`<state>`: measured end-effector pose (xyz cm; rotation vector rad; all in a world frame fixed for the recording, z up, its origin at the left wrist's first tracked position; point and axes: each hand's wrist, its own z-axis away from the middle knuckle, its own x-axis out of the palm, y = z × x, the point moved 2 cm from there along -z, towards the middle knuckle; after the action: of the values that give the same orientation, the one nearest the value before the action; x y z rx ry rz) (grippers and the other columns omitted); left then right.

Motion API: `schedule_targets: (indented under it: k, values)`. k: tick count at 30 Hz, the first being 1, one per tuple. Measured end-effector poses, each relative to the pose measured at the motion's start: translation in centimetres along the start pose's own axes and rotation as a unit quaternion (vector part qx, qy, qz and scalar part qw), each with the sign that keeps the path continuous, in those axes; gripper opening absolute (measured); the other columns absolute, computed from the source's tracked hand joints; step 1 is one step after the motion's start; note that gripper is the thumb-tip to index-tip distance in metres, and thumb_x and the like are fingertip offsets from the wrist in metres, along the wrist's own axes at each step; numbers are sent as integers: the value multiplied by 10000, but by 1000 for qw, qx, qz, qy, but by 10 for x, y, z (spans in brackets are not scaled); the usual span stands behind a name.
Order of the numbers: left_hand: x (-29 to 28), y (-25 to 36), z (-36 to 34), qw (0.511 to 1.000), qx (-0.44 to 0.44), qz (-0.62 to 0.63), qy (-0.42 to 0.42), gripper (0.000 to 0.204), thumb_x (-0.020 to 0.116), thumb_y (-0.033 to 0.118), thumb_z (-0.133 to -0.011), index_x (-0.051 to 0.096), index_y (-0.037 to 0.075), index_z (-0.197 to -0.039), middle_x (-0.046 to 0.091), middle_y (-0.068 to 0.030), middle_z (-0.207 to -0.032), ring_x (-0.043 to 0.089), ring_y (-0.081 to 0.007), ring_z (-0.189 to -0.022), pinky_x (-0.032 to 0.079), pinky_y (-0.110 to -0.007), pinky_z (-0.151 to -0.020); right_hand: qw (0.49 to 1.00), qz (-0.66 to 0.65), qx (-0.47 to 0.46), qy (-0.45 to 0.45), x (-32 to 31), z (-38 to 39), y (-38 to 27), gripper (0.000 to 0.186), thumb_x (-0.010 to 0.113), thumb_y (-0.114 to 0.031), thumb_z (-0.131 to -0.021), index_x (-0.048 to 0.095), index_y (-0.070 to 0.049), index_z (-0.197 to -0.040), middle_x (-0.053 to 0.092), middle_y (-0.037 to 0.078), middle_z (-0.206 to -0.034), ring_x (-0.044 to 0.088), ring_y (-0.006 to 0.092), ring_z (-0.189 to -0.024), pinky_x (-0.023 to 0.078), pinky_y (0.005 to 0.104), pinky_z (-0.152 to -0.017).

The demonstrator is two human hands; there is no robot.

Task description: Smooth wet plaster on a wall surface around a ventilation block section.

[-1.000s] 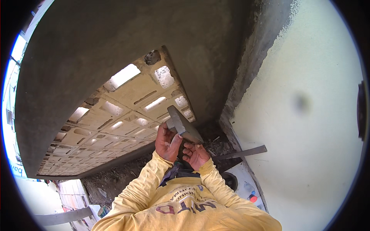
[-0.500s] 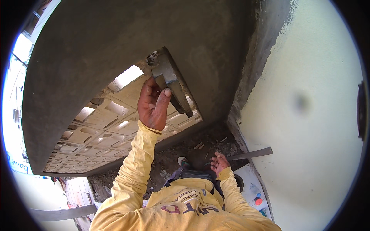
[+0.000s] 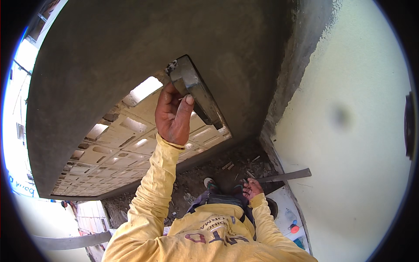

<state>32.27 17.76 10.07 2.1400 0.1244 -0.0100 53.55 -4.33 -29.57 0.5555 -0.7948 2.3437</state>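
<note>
My left hand (image 3: 173, 117) is raised and closed on a dark, smooth-faced plastering trowel (image 3: 194, 83), with the thumb on the near side. The trowel lies along the edge where grey plaster (image 3: 144, 39) meets a panel of pale pierced blocks (image 3: 111, 153). Part of its grip is hidden behind my fingers. Down by my waist, my right hand (image 3: 253, 189) hangs with loosely bent fingers slightly apart, and I see nothing in it. Close to that hand, a long flat bar (image 3: 288, 175) sticks out toward the pale wall.
A pale green wall (image 3: 349, 153) rises on the right, with rough grey plaster along its edge. Rubble and small scraps lie on the dark ground (image 3: 227, 168) around my feet. A clear bottle (image 3: 290, 215) and a red-orange item (image 3: 294, 228) are at lower right. Another long bar (image 3: 74, 241) shows at lower left.
The trowel has turned slightly in my left hand, showing more of its face against the edge. My right hand has shifted a little to the right.
</note>
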Motion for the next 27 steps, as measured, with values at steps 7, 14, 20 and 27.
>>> schedule_targets:
  k: [7,14,20,27]
  values:
    - [2,-5,-2,1000,11,20,8,389,594,110,-960,476,3,-1314,599,-50,-1150,545,-94,-1003,424,-243,-897,1000,24,8,17,-8,-4,6,331,684,-373,-892,603,-219,-1174,650,-23,-895,624,139,-735,517,324,-617]
    - [6,-8,-4,1000,14,17,11,393,602,106,-955,479,2,-1314,599,-44,-1153,549,-95,-1008,425,-246,-905,999,36,20,30,-15,-5,8,366,691,-396,-879,572,-216,-1174,627,-12,-890,607,158,-748,510,345,-623]
    - [6,-11,-2,999,11,15,31,400,610,103,-951,479,4,-1315,595,-27,-1121,541,-71,-938,436,-221,-833,998,38,21,40,-20,-14,9,342,692,-391,-880,604,-223,-1165,638,-23,-880,619,135,-715,521,321,-607]
    - [10,-11,-2,998,3,16,53,400,620,102,-943,486,4,-1306,604,-24,-1087,532,-60,-907,428,-206,-809,997,42,26,51,-20,-18,10,352,694,-404,-879,600,-224,-1166,638,-12,-882,621,144,-712,527,326,-598]
